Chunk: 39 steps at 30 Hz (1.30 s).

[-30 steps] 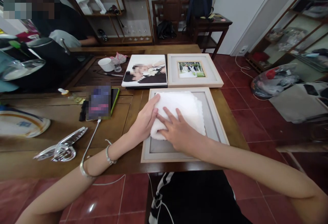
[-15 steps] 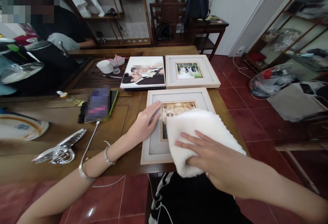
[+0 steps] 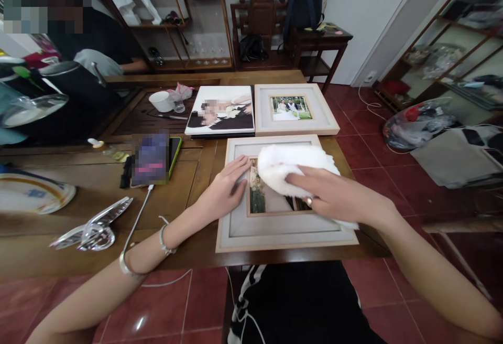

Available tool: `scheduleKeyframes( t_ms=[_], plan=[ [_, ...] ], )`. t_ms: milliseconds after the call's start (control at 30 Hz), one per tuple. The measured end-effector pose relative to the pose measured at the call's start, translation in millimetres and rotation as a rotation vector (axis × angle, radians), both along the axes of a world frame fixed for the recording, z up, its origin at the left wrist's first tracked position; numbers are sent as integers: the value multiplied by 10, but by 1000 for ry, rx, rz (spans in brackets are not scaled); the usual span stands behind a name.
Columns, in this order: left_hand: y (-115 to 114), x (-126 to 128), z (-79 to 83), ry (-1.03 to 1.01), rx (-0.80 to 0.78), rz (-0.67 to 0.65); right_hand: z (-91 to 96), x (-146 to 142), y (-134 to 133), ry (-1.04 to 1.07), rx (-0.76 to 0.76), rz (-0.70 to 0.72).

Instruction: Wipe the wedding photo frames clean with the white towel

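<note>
A light wooden picture frame [image 3: 236, 228] lies flat near the front edge of the wooden table [image 3: 98, 186]. My left hand [image 3: 226, 189] rests flat on the frame's left side, fingers stretched out. My right hand [image 3: 334, 192] presses a white fluffy cloth [image 3: 286, 163] onto the glass over the upper right of the photo. A ring shows on one right finger. Part of the photo is hidden under the cloth and hand.
Behind it lie a second framed photo [image 3: 294, 108] and a frameless photo print [image 3: 220, 110]. A phone [image 3: 151, 158] on a white cable, a silver bird ornament [image 3: 92, 226], a plate [image 3: 31, 192] and a white cup [image 3: 162, 100] lie to the left. Another person sits at far left.
My right hand swept the cloth from the frame's middle down to its front right corner, then back up onto the upper right of the glass. The left hand stayed put.
</note>
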<state>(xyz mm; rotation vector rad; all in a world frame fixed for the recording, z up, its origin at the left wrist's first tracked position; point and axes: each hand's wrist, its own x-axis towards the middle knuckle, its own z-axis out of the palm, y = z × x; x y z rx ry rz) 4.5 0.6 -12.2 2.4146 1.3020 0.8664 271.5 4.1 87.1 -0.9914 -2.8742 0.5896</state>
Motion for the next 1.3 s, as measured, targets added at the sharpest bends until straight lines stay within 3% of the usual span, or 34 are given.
scheduleKeyframes(
  t_ms=[233,467,667,867,1000,1200,1300],
  plan=[
    [-14,32,85,8,-22,12,-111,-523,535,56,476,131],
    [-13,13,49,36,-46,46,-401,-824,646,-93,399,270],
    [3,29,93,-25,-38,-27,-348,-599,647,-107,369,220],
    [20,-15,37,-25,-27,-19,-381,-162,603,-159,374,130],
    [19,-24,14,-30,-29,-13,-282,149,555,-238,404,5],
    [14,-3,12,-22,-14,-7,-125,471,545,-149,687,-342],
    [13,-1,11,-11,-13,0,-206,461,545,-61,718,-315]
  ],
)
